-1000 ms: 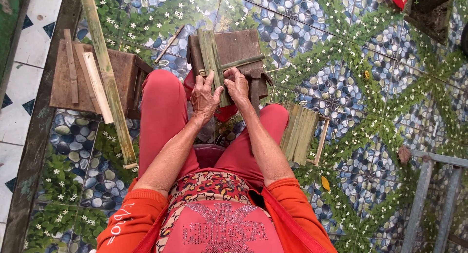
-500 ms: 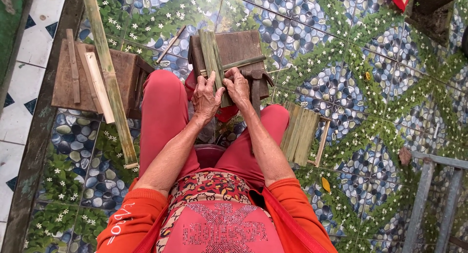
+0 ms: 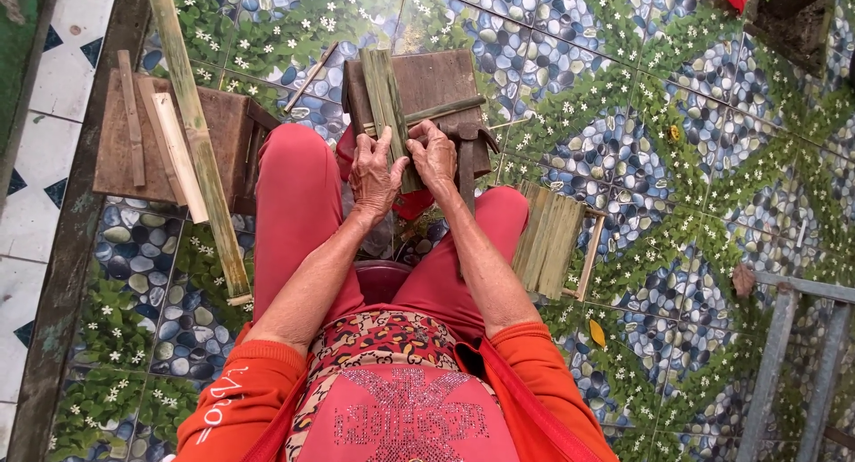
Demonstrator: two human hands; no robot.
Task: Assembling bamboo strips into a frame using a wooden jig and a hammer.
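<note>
I sit with red-trousered legs apart, looking down at a small wooden stool (image 3: 441,79) between my knees. A bundle of flat green bamboo strips (image 3: 389,97) lies on it, pointing away from me. My left hand (image 3: 374,173) grips the near end of the bundle from the left. My right hand (image 3: 434,153) presses on the bundle from the right, fingers curled over the strips. A thin bamboo stick (image 3: 445,110) lies crosswise under the hands.
A second wooden stool (image 3: 134,155) on the left carries pale bamboo slats, and a long green bamboo pole (image 3: 198,141) leans across it. A stack of cut strips (image 3: 548,239) rests by my right knee. Metal bars (image 3: 784,364) stand at lower right on the patterned tiled floor.
Both hands stay on the bundle; the fingers have shifted slightly along the strips. Nothing else has moved.
</note>
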